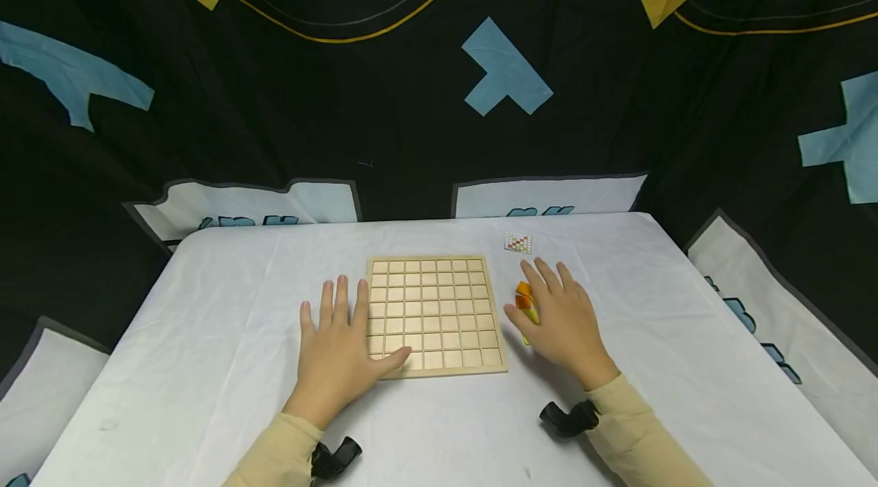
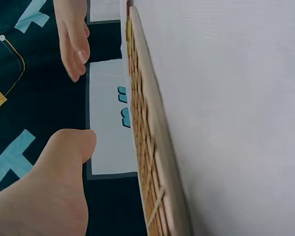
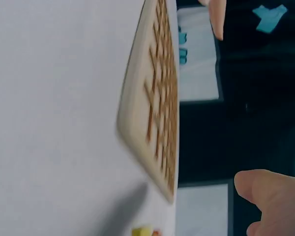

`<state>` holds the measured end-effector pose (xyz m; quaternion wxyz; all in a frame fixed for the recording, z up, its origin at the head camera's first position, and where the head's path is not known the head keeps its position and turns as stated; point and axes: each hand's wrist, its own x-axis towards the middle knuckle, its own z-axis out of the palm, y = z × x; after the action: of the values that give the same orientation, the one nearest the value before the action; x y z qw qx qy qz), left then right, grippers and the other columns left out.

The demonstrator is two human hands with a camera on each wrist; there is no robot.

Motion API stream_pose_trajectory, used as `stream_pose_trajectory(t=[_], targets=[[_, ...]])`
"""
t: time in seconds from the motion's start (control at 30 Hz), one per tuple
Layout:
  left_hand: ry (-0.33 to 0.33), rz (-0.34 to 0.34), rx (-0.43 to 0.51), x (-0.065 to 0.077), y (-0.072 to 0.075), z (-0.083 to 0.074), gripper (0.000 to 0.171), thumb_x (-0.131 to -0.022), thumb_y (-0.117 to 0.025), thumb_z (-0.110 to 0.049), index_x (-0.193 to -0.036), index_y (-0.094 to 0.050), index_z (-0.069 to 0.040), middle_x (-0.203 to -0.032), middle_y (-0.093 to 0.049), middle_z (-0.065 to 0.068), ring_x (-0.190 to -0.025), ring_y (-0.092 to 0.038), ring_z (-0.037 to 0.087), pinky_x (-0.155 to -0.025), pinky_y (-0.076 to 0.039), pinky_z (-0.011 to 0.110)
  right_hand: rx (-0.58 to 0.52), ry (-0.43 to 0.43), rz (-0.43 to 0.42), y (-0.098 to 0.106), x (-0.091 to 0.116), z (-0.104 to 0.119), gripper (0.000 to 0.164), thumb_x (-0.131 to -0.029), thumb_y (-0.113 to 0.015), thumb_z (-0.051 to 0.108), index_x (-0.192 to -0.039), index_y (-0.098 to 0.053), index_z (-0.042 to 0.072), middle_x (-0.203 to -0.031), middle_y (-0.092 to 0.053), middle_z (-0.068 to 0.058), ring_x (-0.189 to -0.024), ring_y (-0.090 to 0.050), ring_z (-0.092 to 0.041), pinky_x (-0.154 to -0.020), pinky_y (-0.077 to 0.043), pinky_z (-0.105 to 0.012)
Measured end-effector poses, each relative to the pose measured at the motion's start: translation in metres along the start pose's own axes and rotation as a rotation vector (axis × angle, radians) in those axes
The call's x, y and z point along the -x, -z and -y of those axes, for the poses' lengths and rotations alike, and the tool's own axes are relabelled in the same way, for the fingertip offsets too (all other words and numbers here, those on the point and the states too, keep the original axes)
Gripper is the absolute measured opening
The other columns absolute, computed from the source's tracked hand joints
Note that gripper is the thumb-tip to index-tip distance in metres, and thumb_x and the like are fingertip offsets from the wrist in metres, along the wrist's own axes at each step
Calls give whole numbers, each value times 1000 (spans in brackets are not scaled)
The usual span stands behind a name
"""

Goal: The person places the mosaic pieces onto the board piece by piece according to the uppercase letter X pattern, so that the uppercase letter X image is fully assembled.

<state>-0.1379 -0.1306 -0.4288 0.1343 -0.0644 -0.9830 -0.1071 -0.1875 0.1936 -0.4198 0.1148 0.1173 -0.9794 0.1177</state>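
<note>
A square wooden board (image 1: 446, 373), divided into a grid of small square cells, lies on the white table. My left hand (image 1: 336, 356) hovers at its left side with fingers spread, the thumb reaching over the near left corner. In the left wrist view the thumb (image 2: 64, 162) is raised apart from the board. On the right of the board lie several small orange, red and yellow blocks (image 1: 524, 302), partly hidden under my right hand (image 1: 564, 318). That hand is held above them with its fingers extended, and I see nothing in its grip.
A small card (image 1: 517, 243) printed with a coloured grid pattern lies beyond the right hand. Behind the table (image 1: 226, 304) hangs a black curtain (image 1: 405, 121) with blue and yellow shapes. Each wrist carries a black camera mount (image 1: 569, 418).
</note>
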Motion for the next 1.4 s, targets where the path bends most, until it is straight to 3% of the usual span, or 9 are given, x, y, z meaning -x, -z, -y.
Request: stream_pose_trajectory(t=[0.23,0.47,0.8,1.0,1.2,1.4], targets=[[-16,35,51,9,-6,6,121,-72,-69,-75,-151,-30,9,-155,-28,36,-147,-25,50,-117,-26,65,24,-99,53,-12,1,-31,70,-95,-59,46,-151,-41,8,-149,-48,-19,-137,-40,-47,-107,-38,-66],[-13,63,117,15,-14,9,125,-70,-71,-74,-149,-29,14,-153,-31,37,-145,-28,51,-116,-29,62,-9,-199,113,-22,-6,-47,59,-95,-60,37,-142,-51,3,-141,-52,-22,-128,-46,-47,-104,-41,-65],[15,143,175,21,-28,15,128,-71,-66,-80,-149,-27,14,-156,-27,36,-148,-23,49,-118,-25,62,0,-157,73,-26,-20,-45,32,-94,-67,29,-115,-73,6,-115,-67,-16,-108,-57,-40,-87,-48,-54],[6,133,194,22,-32,15,128,-73,-64,-81,-150,-26,14,-157,-25,34,-149,-21,48,-120,-23,60,-27,-151,73,-25,-24,-42,33,-92,-71,28,-113,-73,4,-109,-68,-15,-100,-58,-36,-83,-49,-50],[9,115,203,22,-32,13,127,-72,-65,-80,-149,-28,14,-157,-27,33,-149,-23,46,-119,-26,59,-156,-183,86,-24,-29,-41,23,-90,-73,18,-110,-69,6,-93,-67,-10,-84,-56,-26,-73,-48,-38],[16,118,213,23,-36,13,127,-72,-64,-80,-150,-27,14,-159,-24,32,-151,-19,44,-121,-23,58,-225,-244,56,-21,-38,-31,17,-94,-67,16,-110,-66,10,-102,-69,-10,-79,-56,-23,-70,-48,-35]])
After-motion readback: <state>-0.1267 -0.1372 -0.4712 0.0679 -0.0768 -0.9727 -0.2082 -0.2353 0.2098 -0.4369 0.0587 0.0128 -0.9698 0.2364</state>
